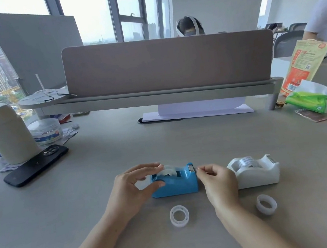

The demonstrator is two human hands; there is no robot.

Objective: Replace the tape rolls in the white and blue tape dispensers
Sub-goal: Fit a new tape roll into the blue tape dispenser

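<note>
A blue tape dispenser (176, 184) sits on the desk's near middle with a clear tape roll (170, 171) in its cradle. My left hand (133, 188) grips the dispenser's left end, fingers over the roll and thumb on its side. My right hand (215, 179) is pinched at the cutter end; what it holds is too small to tell, perhaps the tape's end. A white tape dispenser (255, 171) with a roll in it stands just right of that hand. Two loose tape rolls lie nearer me, one (179, 216) below the blue dispenser, one (266, 204) below the white.
A black phone (37, 165) and a white bottle (7, 134) are at the left, with a round tub (45, 132) behind. A green tissue pack (309, 102) and an orange bag (302, 64) sit at the right. A brown divider panel (169, 62) closes the desk's far side.
</note>
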